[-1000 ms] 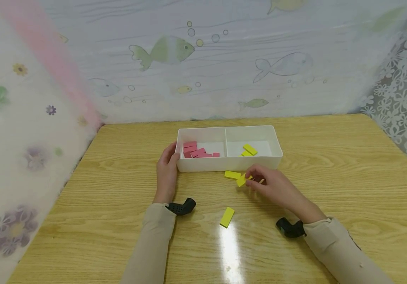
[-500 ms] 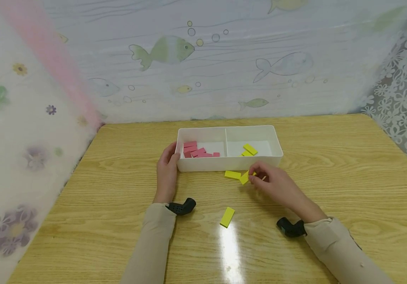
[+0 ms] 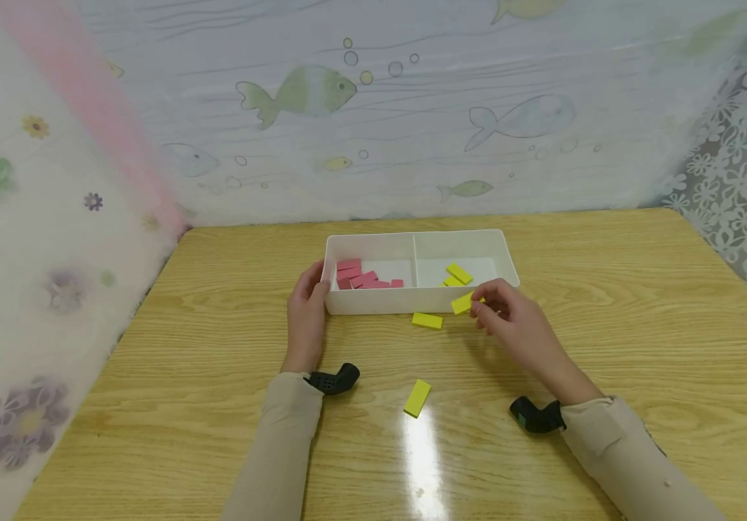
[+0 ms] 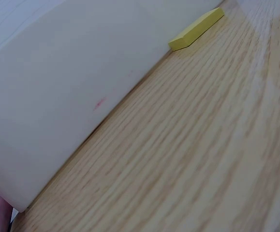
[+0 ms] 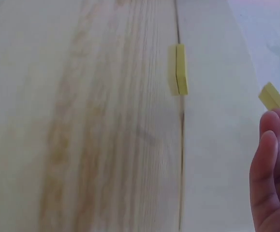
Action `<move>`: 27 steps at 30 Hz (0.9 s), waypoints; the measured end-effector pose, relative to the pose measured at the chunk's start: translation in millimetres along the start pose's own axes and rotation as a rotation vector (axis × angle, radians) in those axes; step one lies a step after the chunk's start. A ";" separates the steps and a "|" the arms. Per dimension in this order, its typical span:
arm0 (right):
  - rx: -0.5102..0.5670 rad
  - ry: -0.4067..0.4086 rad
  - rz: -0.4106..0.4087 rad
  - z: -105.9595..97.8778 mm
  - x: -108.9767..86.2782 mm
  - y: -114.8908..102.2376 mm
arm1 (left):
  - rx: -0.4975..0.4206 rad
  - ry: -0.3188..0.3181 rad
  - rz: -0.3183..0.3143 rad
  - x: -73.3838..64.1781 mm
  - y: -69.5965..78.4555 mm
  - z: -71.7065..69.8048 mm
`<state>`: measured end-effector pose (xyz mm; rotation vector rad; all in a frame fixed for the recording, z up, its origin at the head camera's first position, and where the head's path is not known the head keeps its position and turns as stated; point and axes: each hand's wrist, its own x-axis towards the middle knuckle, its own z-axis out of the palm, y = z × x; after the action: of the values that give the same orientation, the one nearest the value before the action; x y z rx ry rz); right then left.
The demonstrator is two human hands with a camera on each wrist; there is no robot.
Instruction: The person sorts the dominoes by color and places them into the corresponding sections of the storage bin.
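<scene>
In the head view my right hand pinches a yellow domino-sized block by its right end. The block is raised off the table and overlaps the front wall of a white two-part box. The right wrist view shows the same block at the fingertips. My left hand holds the box's left end, fingers along the side; most of that hand is out of the left wrist view. Pink blocks lie in the left compartment, and yellow blocks in the right one.
One yellow block lies on the wooden table right along the box's front. Nearer me lies a second yellow block. Behind the table stands a wall covering printed with fish.
The yellow block in my right hand has come up off the table, moving right and toward the box's front wall. The left hand and the box have stayed put.
</scene>
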<state>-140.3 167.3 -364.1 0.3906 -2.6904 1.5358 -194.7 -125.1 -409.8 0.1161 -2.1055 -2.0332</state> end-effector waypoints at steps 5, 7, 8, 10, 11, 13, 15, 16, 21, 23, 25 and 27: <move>0.030 0.063 -0.007 -1.7 0.3 -4.3 | -0.004 0.010 0.014 5.8 -10.5 -1.1; 0.045 0.081 -0.006 -2.0 2.4 2.6 | -0.003 0.013 0.017 5.6 -10.5 -0.9; 0.050 0.087 -0.005 -2.1 3.7 7.1 | 0.000 0.013 0.017 5.6 -10.6 -0.9; 0.065 0.095 -0.001 -2.0 6.1 16.0 | 0.006 0.014 0.017 5.7 -10.9 -1.0; 0.069 0.097 0.001 -1.9 7.1 20.2 | 0.007 0.014 0.018 5.7 -11.1 -0.9; 0.077 0.105 0.002 -1.5 8.7 26.9 | 0.005 0.014 0.020 5.7 -11.3 -0.9; 0.087 0.114 0.004 -1.3 9.3 30.3 | 0.000 0.011 0.021 5.6 -11.2 -0.8; 0.088 0.119 0.007 -1.4 9.3 30.9 | -0.004 0.010 0.021 5.6 -11.3 -0.7; 0.100 0.152 0.015 -4.3 7.0 23.2 | -0.002 0.010 0.019 5.2 -10.7 -0.5; 0.117 0.166 0.016 -5.8 5.7 16.1 | 0.004 0.010 0.020 5.1 -10.5 -0.5; 0.135 0.174 0.019 -6.9 4.6 9.7 | 0.006 0.010 0.021 4.8 -10.5 -0.5; 0.155 0.177 0.027 -7.5 4.2 5.7 | 0.006 0.008 0.019 4.6 -10.8 -0.7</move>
<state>-146.4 175.6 -364.4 0.2096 -2.4634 1.7039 -200.0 -127.2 -420.1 0.1045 -2.1004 -2.0126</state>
